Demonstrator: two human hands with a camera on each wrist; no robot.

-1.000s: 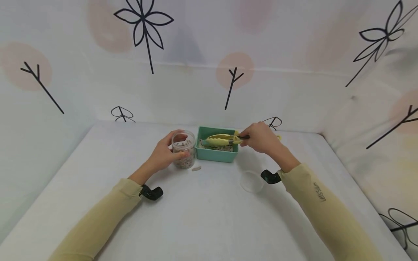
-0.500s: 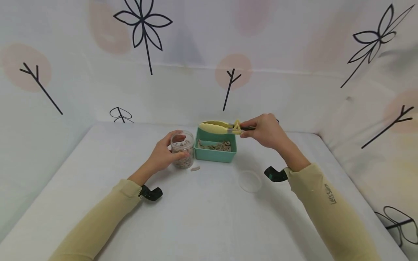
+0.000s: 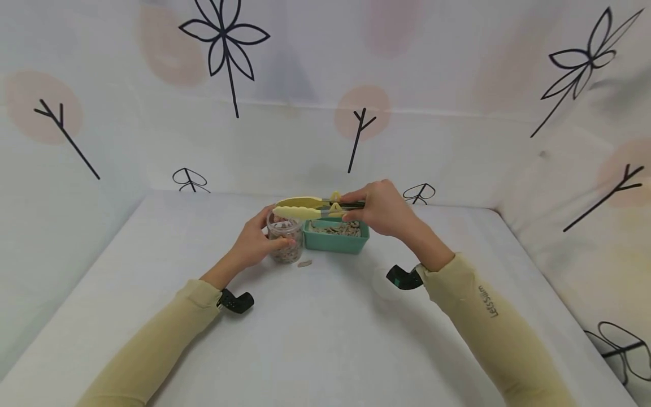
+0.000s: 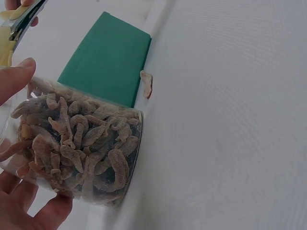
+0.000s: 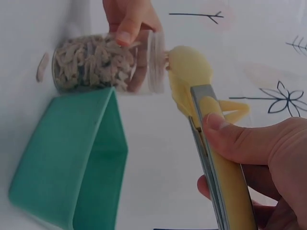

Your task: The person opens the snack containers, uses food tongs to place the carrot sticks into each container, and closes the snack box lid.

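Observation:
My left hand (image 3: pixel 250 242) grips a clear plastic jar (image 3: pixel 286 251), fingers and thumb round its side. Wrinkled greyish-brown dried strips (image 4: pixel 81 148) fill much of the jar. In my right hand (image 3: pixel 387 210) I hold yellow-tipped kitchen tongs (image 3: pixel 301 213), level above the jar's mouth. Small bits of strip (image 5: pixel 167 60) show at the tong tips in the right wrist view. Right beside the jar stands a green rectangular box (image 3: pixel 335 244) with more strips inside, partly hidden below the tongs.
A single loose strip (image 3: pixel 305 263) lies on the white table (image 3: pixel 305 339) in front of the jar. A clear round lid (image 3: pixel 385 284) lies flat to the right, partly behind the right wrist camera (image 3: pixel 404 277). Patterned cloth (image 3: pixel 285 147) rises behind the table.
The tongs have risen out of the green box and swung left, from over the box to over the jar's mouth. My left hand and the jar have stayed in place.

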